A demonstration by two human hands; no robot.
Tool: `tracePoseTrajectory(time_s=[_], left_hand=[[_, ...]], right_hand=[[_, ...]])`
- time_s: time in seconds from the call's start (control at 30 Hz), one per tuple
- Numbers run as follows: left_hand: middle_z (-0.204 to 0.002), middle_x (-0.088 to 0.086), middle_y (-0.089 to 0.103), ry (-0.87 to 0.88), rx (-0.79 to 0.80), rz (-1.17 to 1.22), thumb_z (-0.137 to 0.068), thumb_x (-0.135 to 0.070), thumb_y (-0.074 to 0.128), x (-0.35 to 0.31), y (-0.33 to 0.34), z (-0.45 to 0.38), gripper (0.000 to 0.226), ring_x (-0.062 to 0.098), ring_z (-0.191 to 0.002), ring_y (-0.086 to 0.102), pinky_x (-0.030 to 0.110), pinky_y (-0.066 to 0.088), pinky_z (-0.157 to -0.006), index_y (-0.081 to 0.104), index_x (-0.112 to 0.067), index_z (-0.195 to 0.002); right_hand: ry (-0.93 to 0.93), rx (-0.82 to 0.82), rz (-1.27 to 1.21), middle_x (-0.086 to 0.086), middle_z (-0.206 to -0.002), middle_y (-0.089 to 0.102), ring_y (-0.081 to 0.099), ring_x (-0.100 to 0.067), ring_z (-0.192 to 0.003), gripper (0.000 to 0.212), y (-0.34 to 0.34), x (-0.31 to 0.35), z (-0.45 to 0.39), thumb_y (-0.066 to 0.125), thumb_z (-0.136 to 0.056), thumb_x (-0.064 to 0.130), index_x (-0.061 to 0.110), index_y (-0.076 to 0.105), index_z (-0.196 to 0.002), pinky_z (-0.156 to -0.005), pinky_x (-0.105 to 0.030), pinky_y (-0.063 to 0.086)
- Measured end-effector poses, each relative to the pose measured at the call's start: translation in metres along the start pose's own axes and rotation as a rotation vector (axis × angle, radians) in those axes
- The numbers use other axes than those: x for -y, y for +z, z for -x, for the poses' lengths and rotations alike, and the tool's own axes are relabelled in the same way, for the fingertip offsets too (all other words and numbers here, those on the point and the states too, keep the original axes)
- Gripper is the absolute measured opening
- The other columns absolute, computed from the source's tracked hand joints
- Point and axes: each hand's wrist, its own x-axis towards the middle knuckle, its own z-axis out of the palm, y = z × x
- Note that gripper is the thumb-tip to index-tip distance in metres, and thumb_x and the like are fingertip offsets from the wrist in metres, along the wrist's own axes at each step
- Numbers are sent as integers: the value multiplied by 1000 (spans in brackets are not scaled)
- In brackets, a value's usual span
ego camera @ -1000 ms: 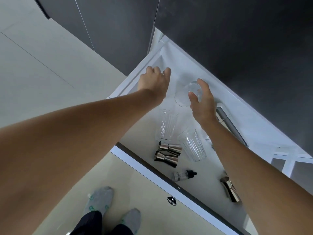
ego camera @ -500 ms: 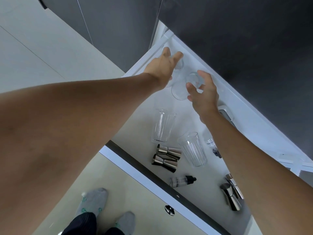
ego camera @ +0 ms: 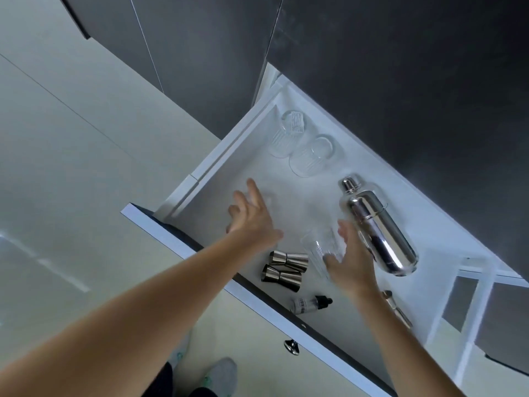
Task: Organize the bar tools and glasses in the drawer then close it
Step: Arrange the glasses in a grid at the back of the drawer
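The white drawer (ego camera: 183, 196) stands pulled out. Two ribbed glasses (ego camera: 289, 130) (ego camera: 313, 156) lie side by side in its far left corner. My left hand (ego camera: 252, 216) hovers with fingers spread just in front of a faint, blurred glass (ego camera: 270, 199). My right hand (ego camera: 349, 259) is curled, fingers apart, around an upright ribbed glass (ego camera: 316, 249); a firm grip is not visible. A steel shaker (ego camera: 378, 227) lies to the right of that hand. Two steel jiggers (ego camera: 289, 260) (ego camera: 282, 275) and a small dropper bottle (ego camera: 310, 303) lie near the drawer front.
Another jigger (ego camera: 398, 309) lies at the right, partly hidden by my right forearm. The drawer front carries a metal knob (ego camera: 291, 346). Dark cabinet fronts (ego camera: 200, 53) rise behind the drawer. My socked feet (ego camera: 220, 373) stand on the pale floor below.
Both hands let go of the glasses at the far left corner and drew back toward the drawer front, each now at an upright glass. The shaker is now in full view.
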Motion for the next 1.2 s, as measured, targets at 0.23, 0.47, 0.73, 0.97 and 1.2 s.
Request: tracePoseTrajectory(time_s=[0.23,0.47,0.73,0.97,1.2], left_hand=[[-141,34,18,-84,-24,54,-82,-22,71,-2,6,10,122,41,-116,44,40,41,-92,-37,-16,-141],[-98,17,65,-102,-120,-2,-78,-24,63,9,-15,2,83,37,-89,62,46,55,-81,3,-14,-135],[-119,22,43,97,-287,-307,-91,-22,59,-4,-62,4,49,42,-98,57,39,43,-64,31,-12,-130],[-116,20,54,265,-386,-371,-86,-25,68,-18,-73,-15,61,39,-106,56,42,48,-78,32,-5,-131],[-117,19,56,410,-406,-366,-83,-22,71,-23,-75,-36,55,38,-108,54,42,47,-90,38,-5,-124]], right_hand=[[140,103,102,-16,-135,50,49,-32,-123,78,13,-27,22,72,-77,3,20,26,-138,-97,-36,39],[55,-26,13,-14,-123,58,55,-30,-111,55,0,-11,19,76,-78,18,16,41,-121,-90,-35,45],[-180,-177,50,-16,-121,53,47,-13,-92,53,-8,44,-11,76,-76,10,10,53,-124,-83,-16,43],[-219,-122,197,-14,-124,49,49,-27,-115,58,1,81,-41,71,-81,15,16,47,-133,-97,-32,40],[-234,-158,201,-14,-126,50,50,-29,-114,57,6,100,-62,71,-81,16,16,47,-133,-95,-33,40]])
